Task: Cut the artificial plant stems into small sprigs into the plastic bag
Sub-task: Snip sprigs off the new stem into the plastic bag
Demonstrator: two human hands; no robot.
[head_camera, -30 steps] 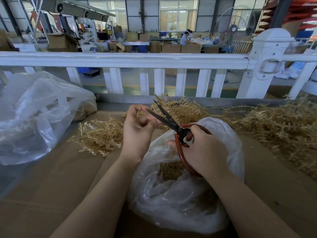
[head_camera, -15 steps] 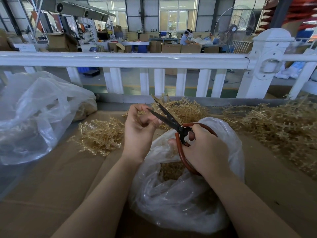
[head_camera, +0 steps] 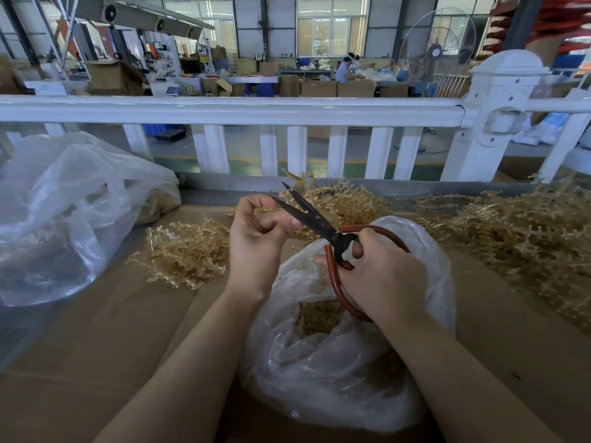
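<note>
clear plastic bag [head_camera: 335, 372] holding tan sprigs [head_camera: 316, 314], stem piles [head_camera: 527, 238] behind

Scissors [head_camera: 323, 227] have black blades and rusty red-brown loop handles. The plant stems [head_camera: 527, 238] heaped on the right are a pale straw-gold, same as the smaller clump [head_camera: 184, 251] on the left. Plastic bag [head_camera: 335, 362] is clear-whitish, tabletop [head_camera: 96, 330] plain cardboard brown, far railing [head_camera: 224, 108] glossy white.

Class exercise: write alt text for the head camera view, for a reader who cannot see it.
A right hand holds open black-bladed scissors with red loop handles beside a left hand pinching a tan plastic sprig, above a clear plastic bag of cut pieces. Piles of tan artificial stems lie on brown cardboard.
</note>
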